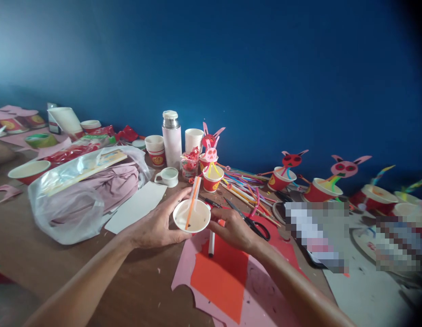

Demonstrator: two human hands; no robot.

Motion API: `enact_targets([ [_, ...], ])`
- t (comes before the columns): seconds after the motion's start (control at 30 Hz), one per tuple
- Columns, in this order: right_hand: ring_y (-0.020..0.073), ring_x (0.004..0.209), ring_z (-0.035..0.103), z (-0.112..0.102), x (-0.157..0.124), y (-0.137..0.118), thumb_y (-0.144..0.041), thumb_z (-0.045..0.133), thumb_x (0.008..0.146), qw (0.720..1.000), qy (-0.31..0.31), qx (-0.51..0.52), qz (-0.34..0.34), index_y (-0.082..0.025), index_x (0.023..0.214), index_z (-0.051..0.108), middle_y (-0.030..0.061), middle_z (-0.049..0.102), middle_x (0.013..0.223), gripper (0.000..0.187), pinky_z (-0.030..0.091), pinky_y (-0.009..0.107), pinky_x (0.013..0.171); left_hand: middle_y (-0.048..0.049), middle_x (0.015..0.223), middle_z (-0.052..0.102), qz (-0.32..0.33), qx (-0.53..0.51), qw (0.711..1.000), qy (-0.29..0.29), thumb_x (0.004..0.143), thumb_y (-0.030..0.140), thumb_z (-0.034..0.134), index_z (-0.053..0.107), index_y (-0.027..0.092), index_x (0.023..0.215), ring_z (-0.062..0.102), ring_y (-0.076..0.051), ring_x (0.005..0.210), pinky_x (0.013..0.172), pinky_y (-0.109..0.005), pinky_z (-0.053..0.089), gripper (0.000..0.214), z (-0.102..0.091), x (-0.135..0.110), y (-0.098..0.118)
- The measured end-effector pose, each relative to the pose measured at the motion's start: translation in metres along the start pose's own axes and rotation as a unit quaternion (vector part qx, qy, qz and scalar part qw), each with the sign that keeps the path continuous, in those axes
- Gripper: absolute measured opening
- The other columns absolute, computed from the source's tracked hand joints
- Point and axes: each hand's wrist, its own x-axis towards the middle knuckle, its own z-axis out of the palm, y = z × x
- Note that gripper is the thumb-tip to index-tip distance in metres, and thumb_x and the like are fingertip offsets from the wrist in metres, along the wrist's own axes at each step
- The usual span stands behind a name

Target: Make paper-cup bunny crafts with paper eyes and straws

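My left hand (pixel 155 226) is wrapped round a paper cup (pixel 200 223), fingers behind it and thumb along the near side. The cup is tipped so its white inside faces me. An orange-striped clear straw (pixel 193 203) stands up inside, leaning slightly right at its top. At the cup's right side, my right hand (pixel 233 230) has its fingers bent against the wall near the rim; its fingertips are partly hidden. Just below the hands, a white marker (pixel 211 245) lies on orange paper (pixel 219 281), over pink paper (pixel 184 272).
Black-handled scissors (pixel 260 229) lie right of my right hand. Behind are pipe cleaners (pixel 247 181), a thermos (pixel 172 141) and cups with paper rabbit heads (pixel 345 168). A plastic bag (pixel 64 218) and white card (pixel 138 206) lie left. A blue wall (pixel 231 68) stands behind the table.
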Motion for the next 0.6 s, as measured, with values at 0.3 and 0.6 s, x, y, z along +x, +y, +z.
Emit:
enact_targets([
  [0.3, 0.0145, 0.065, 0.057, -0.001, 0.001, 0.002, -0.020, 0.053, 0.086, 0.999, -0.016, -0.033, -0.035, -0.020, 0.078, 0.066, 0.0014, 0.065, 0.072, 0.015, 0.042, 0.025, 0.062, -0.0130, 0.149, 0.029, -0.016, -0.036, 0.997, -0.066, 0.070, 0.034, 0.072, 0.011, 0.023, 0.147, 0.031, -0.034, 0.134, 0.109, -0.049, 0.030, 0.099, -0.006, 0.000, -0.007],
  [0.6, 0.0141, 0.066, 0.057, -0.002, 0.000, 0.004, -0.018, 0.052, 0.085, 0.999, -0.003, -0.031, -0.034, -0.021, 0.084, 0.067, 0.0007, 0.066, 0.073, 0.015, 0.041, 0.025, 0.064, -0.0101, 0.152, 0.026, -0.019, -0.083, 0.994, -0.075, 0.072, 0.039, 0.072, 0.017, 0.023, 0.146, 0.026, -0.032, 0.137, 0.111, -0.044, 0.030, 0.094, -0.008, 0.003, -0.009],
])
